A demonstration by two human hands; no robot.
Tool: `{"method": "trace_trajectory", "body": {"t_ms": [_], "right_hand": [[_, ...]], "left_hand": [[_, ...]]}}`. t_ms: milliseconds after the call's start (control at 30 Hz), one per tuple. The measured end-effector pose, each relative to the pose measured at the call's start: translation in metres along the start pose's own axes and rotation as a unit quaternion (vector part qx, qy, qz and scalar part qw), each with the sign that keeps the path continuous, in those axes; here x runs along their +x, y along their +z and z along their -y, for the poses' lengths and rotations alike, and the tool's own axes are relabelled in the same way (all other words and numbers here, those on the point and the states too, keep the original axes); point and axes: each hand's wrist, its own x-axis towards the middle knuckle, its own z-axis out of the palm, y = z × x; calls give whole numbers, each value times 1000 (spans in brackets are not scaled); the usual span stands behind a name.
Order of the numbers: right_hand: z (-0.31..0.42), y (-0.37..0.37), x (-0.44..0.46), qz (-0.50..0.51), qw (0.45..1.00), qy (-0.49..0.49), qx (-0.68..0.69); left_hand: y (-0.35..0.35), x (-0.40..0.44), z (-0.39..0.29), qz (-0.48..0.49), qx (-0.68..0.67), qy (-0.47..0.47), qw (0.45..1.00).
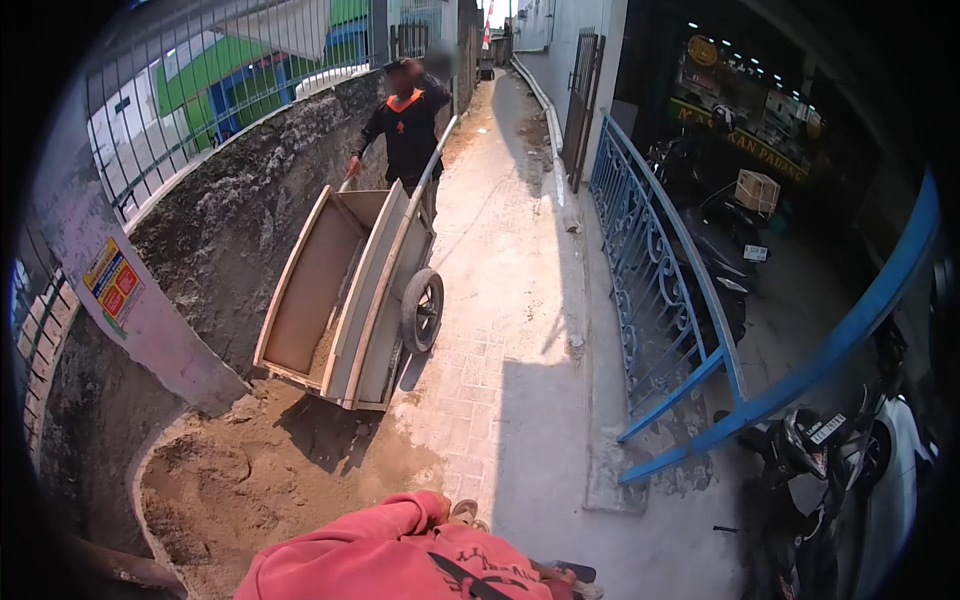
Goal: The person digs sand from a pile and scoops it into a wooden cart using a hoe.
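Observation:
A wooden two-wheeled cart [375,310] stands tipped forward, its open box facing me and its front edge low over a pile of brown sand [220,480]. Another person [405,140] in a dark top stands behind it, one hand on a handle and the other arm raised near the head. My red sleeve [390,515] crosses the bottom. Only a sliver of my left hand [442,510] shows at its cuff, fingers hidden. My right hand [549,572] is barely visible at the bottom edge, beside a small dark object [578,572]; its grip is unclear.
A rough wall [240,200] with a metal fence runs along the left. The paved alley [485,300] leads away beyond the cart. On the right are a blue railing [655,250], a blue curved bar [800,385] and parked motorbikes [815,440]. A pinkish pillar [150,310] stands left.

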Motion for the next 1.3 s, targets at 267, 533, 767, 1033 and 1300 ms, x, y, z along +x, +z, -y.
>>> {"method": "trace_trajectory", "body": {"t_ms": [267, 533, 767, 1033, 1300], "right_hand": [[1, -16, 9, 7, 1000, 16, -4], [31, -48, 17, 30, 998, -30, -42], [60, -49, 28, 122, 985, -77, -95], [13, 30, 57, 227, 960, -21, -162], [-147, 119, -1, 141, 962, 31, -230]], "left_hand": [[-18, 5, -43, -62, -14, 44, 997], [62, 16, -69, -174, -129, 54, 975], [109, -76, -113, -292, -298, -31, 908], [189, -123, -77, -406, -386, -150, 814], [228, -203, 1, -409, -454, -258, 748]]}}
